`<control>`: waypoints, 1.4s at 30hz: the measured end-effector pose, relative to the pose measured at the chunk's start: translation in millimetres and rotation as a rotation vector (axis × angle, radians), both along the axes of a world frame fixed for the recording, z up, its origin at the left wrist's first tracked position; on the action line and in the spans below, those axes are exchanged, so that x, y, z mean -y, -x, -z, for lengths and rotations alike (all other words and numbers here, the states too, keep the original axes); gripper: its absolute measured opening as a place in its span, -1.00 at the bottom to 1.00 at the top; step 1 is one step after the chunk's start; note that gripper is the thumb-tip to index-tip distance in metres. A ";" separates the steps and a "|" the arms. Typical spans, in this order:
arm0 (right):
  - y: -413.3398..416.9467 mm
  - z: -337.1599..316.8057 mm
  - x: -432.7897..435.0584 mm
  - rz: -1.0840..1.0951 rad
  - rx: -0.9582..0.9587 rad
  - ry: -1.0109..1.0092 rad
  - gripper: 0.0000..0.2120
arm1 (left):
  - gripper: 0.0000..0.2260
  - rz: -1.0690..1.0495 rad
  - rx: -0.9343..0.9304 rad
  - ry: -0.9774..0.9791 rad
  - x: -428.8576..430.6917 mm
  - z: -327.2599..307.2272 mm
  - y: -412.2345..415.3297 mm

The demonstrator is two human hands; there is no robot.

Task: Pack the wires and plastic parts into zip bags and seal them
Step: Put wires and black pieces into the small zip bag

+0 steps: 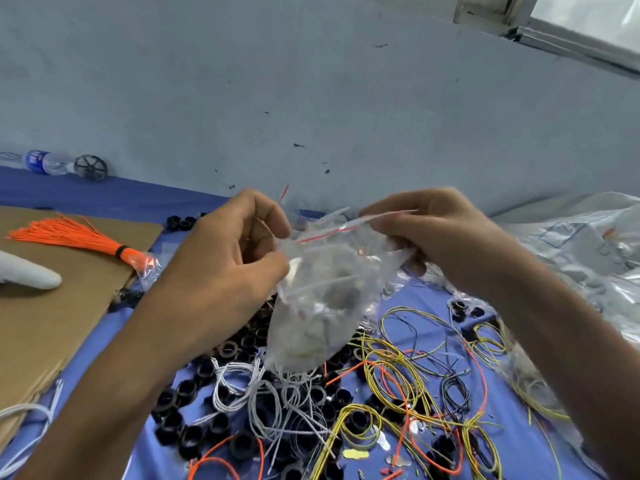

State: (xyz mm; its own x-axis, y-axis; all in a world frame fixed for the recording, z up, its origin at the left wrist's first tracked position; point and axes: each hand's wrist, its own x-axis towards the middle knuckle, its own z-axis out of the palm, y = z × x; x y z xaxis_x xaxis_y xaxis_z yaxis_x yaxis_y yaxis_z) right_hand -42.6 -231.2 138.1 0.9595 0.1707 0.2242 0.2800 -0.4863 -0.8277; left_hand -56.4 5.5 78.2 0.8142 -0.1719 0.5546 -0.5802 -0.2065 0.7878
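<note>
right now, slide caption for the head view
Left hand and right hand pinch the mouth of a zip bag above wires and black plastic rings on a blue cloth.

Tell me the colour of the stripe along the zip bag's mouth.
Red: a thin stripe atop the clear zip bag, head view.

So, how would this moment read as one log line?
left hand: pinches zip bag | right hand: pinches bag top | seal: unclear

Zip bag (pixel 322 306) contents blurred, indistinct
</note>
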 end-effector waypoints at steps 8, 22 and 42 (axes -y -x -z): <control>1.0 -11.7 7.8 0.086 -0.072 -0.177 -0.83 | -0.53 0.058 0.086 -0.490 -6.4 0.0 11.9; 31.7 -27.0 45.5 0.072 -0.038 0.064 -0.79 | -0.72 -0.056 0.029 0.175 9.4 -4.0 6.2; 17.2 -7.2 -28.8 -0.140 0.339 0.686 -0.91 | -0.96 -0.087 -0.141 0.020 24.7 10.0 -1.1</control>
State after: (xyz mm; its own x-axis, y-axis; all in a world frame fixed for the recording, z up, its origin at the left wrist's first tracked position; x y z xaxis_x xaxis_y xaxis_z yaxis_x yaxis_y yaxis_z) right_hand -59.8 -202.4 145.3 0.8168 0.4915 0.3022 0.5604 -0.8004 -0.2129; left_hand -55.3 -19.3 68.2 0.8954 -0.0871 0.4366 -0.4443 -0.2347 0.8646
